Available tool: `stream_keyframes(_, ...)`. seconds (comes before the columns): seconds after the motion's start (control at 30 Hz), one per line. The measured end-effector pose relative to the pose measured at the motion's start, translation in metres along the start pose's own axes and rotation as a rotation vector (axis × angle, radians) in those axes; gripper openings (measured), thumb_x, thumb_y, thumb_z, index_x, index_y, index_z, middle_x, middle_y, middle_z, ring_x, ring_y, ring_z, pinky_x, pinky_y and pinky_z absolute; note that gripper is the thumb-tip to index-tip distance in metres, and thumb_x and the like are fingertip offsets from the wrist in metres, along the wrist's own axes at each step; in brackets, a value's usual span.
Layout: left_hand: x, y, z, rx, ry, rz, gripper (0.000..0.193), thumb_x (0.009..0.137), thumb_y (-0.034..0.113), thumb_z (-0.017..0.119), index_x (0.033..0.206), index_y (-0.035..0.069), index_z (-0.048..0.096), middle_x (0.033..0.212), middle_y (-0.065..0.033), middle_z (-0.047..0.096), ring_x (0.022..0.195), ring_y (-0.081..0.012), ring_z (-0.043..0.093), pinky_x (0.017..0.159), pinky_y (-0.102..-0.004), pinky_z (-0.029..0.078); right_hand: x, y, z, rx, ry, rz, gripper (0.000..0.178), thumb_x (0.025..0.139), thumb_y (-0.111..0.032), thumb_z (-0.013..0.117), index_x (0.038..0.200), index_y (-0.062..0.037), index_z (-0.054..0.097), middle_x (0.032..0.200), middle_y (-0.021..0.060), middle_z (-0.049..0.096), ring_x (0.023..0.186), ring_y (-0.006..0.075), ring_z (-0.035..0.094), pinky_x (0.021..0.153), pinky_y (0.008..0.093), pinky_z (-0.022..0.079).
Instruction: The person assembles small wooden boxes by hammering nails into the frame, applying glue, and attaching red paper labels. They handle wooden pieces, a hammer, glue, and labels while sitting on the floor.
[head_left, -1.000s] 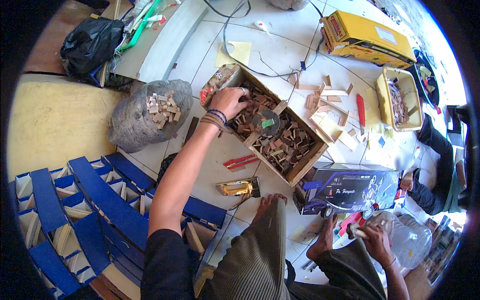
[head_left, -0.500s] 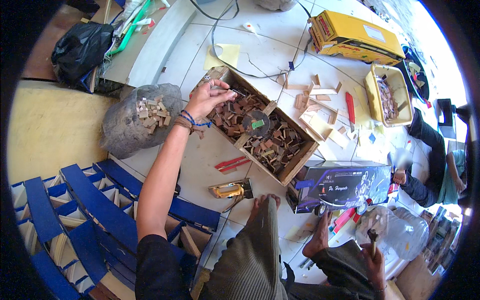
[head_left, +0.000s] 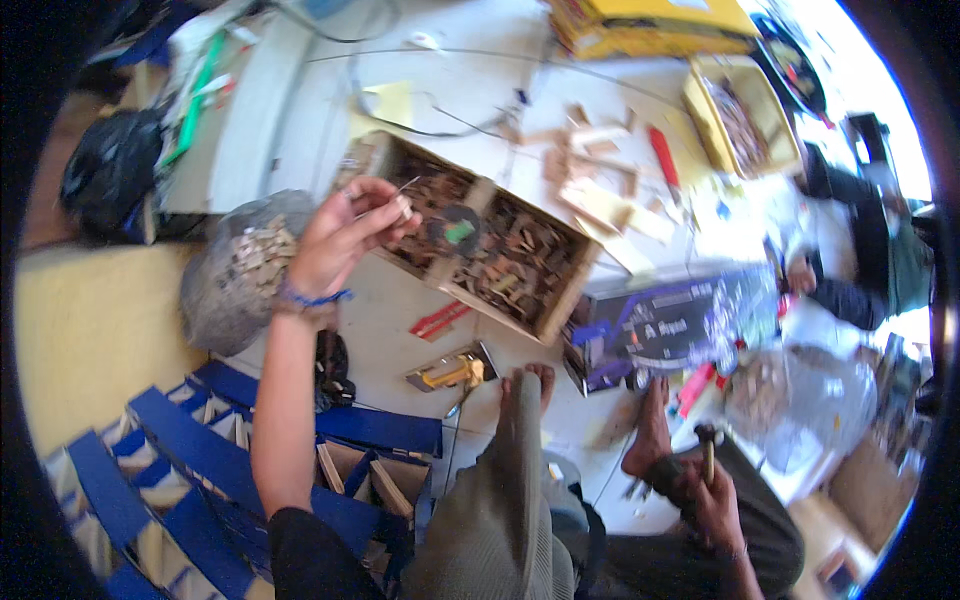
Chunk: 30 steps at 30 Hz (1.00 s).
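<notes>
My left hand [head_left: 360, 228] is raised at the near left corner of a divided wooden box [head_left: 545, 335]. Its fingers are pinched on a thin nail [head_left: 410, 184], blurred by motion. Small brown wood pieces [head_left: 520, 285] fill both compartments of the box, and a dark round disc [head_left: 452, 232] with a green patch lies across the divider. Low on the right, beside my folded leg, my right hand [head_left: 718, 508] is wrapped round the wooden handle of a hammer [head_left: 708, 452], its dark head upward.
Blue panelled frames [head_left: 190, 450] stand at lower left, near a grey sack [head_left: 235, 270] of wood blocks. A yellow staple gun [head_left: 450, 370] and red cutter [head_left: 438, 322] lie before the box. A dark model bus [head_left: 670, 325], yellow basket [head_left: 705, 110] and another person's arm [head_left: 835, 300] are right.
My left hand has drawn back from over the box toward me, the nail still pinched. The view has shifted and blurred. My right hand keeps holding the hammer.
</notes>
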<state>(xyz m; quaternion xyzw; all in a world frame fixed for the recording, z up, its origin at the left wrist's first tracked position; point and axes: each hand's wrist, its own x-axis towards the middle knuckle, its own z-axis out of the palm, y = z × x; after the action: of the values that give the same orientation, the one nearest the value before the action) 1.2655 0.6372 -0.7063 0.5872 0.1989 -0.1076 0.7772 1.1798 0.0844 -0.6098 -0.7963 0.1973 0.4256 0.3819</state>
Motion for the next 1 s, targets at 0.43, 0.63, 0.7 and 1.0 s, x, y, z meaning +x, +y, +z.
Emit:
stream_keyframes(0.43, -0.073, -0.187, 0.216, -0.234, -0.145, -0.287, 0.027, 0.094, 0.005, 0.064, 0.118, 0.0, 0.054, 0.104, -0.008, 0.066, 0.1, -0.0159, 0.066, 0.089, -0.0274, 0.054, 0.085, -0.019, 0.092, 0.262, 0.038, -0.164, 0.028, 0.105, -0.028, 0.048, 0.116, -0.0055, 0.061, 0.074, -0.0018, 0.056, 0.068, 0.0041, 0.052, 0.061, 0.0209, 0.042)
stream_keyframes(0.63, -0.06, -0.217, 0.232, -0.285, 0.16, -0.092, 0.022, 0.094, 0.008, 0.065, 0.109, 0.0, 0.051, 0.103, -0.0114, 0.067, 0.093, -0.0161, 0.067, 0.084, -0.0264, 0.055, 0.093, 0.001, 0.104, 0.219, -0.053, -0.064, 0.033, 0.105, -0.033, 0.046, 0.12, -0.0076, 0.059, 0.068, -0.0044, 0.048, 0.06, 0.0031, 0.044, 0.055, 0.02, 0.038)
stream_keyframes(0.7, -0.06, -0.218, 0.232, -0.265, 0.164, -0.127, 0.023, 0.094, 0.009, 0.065, 0.109, 0.0, 0.05, 0.102, -0.0118, 0.067, 0.092, -0.0158, 0.068, 0.083, -0.0263, 0.055, 0.094, 0.006, 0.107, 0.202, -0.08, -0.042, 0.034, 0.105, -0.035, 0.045, 0.121, -0.0081, 0.059, 0.066, -0.0051, 0.045, 0.057, 0.003, 0.042, 0.052, 0.0203, 0.036)
stream_keyframes(1.0, -0.061, -0.222, 0.227, -0.295, 0.259, -0.285, 0.032, 0.091, 0.011, 0.07, 0.114, 0.003, 0.048, 0.103, -0.0092, 0.064, 0.091, -0.0134, 0.065, 0.08, -0.0252, 0.056, 0.095, 0.013, 0.112, 0.231, -0.112, -0.028, 0.035, 0.102, -0.037, 0.052, 0.118, -0.0077, 0.062, 0.068, -0.0018, 0.048, 0.061, 0.007, 0.048, 0.057, 0.0246, 0.042)
